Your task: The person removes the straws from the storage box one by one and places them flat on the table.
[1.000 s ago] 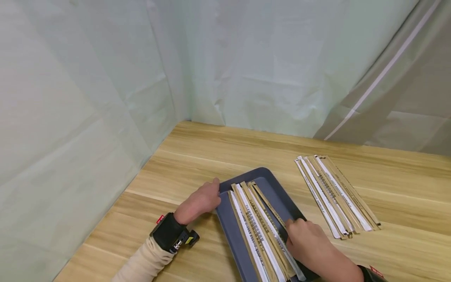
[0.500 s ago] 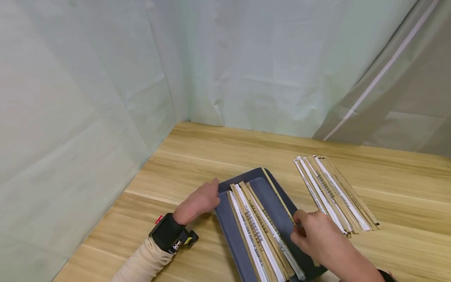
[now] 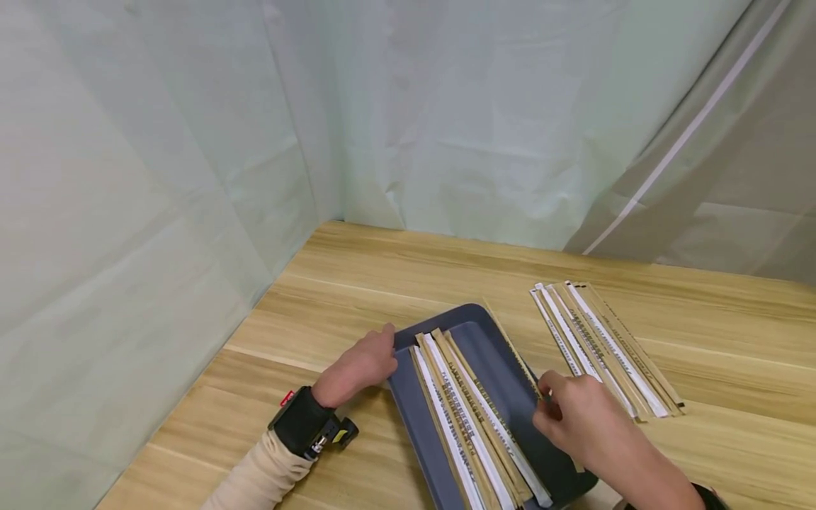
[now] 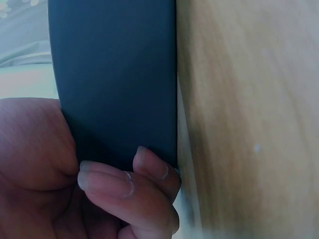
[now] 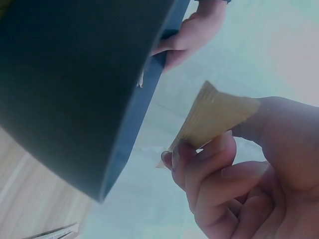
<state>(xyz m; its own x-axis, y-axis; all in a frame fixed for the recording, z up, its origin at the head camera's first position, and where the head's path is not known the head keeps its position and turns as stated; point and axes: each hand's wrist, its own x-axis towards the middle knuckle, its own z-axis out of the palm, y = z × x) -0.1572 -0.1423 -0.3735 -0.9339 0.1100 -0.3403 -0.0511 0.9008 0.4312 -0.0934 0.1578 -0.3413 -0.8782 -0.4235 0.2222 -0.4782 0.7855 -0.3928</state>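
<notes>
A dark grey tray point(image 3: 474, 347) lies angled on the table, with a row of brown and white paper-wrapped straws point(image 3: 465, 425) along its left part. My left hand point(image 3: 365, 363) grips the tray's far left corner; in the left wrist view, curled fingers point(image 4: 107, 185) press its dark wall. My right hand point(image 3: 586, 418) pinches a single brown paper-wrapped straw point(image 3: 510, 347) over the tray's right rim. In the right wrist view, the flat end of that wrapper point(image 5: 217, 114) shows between thumb and fingers, apart from the tray's side.
A second group of brown and white wrapped straws point(image 3: 602, 347) lies side by side on the wooden table point(image 3: 395, 269), right of the tray. Pale curtains point(image 3: 459, 127) hang behind and to the left of the table.
My right hand has drawn one brown straw away from the row in the tray and moved it rightward to above the right rim. My left hand stays at the corner.
</notes>
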